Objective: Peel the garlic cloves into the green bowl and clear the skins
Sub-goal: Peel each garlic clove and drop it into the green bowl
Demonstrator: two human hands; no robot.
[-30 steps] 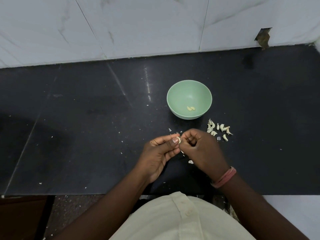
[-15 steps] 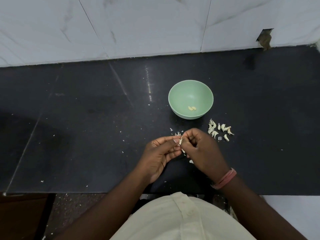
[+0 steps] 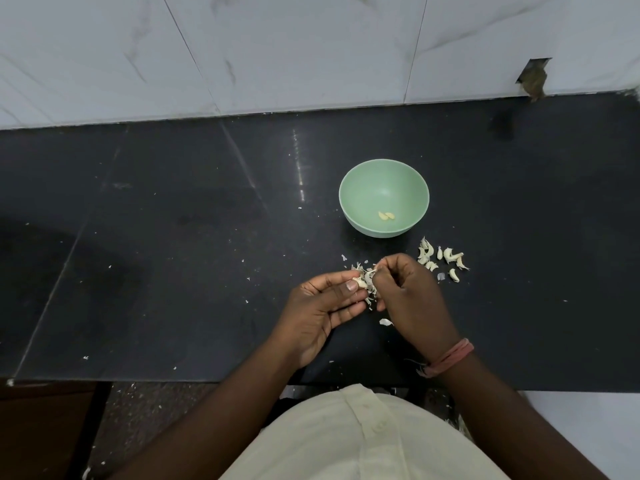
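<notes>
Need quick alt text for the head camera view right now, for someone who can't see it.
Over a black counter, the left hand holds a garlic clove while the right hand pinches its skin. Beyond sits a green bowl holding two peeled cloves, unpeeled cloves to its right.

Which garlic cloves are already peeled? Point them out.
The two cloves lying in the green bowl: smooth, yellowish, no skin. Those in the pile right of the bowl still wear white papery skin.

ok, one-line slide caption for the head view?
Both hands, left and right, peel a garlic clove over a black counter; two peeled cloves lie in the green bowl.
</notes>
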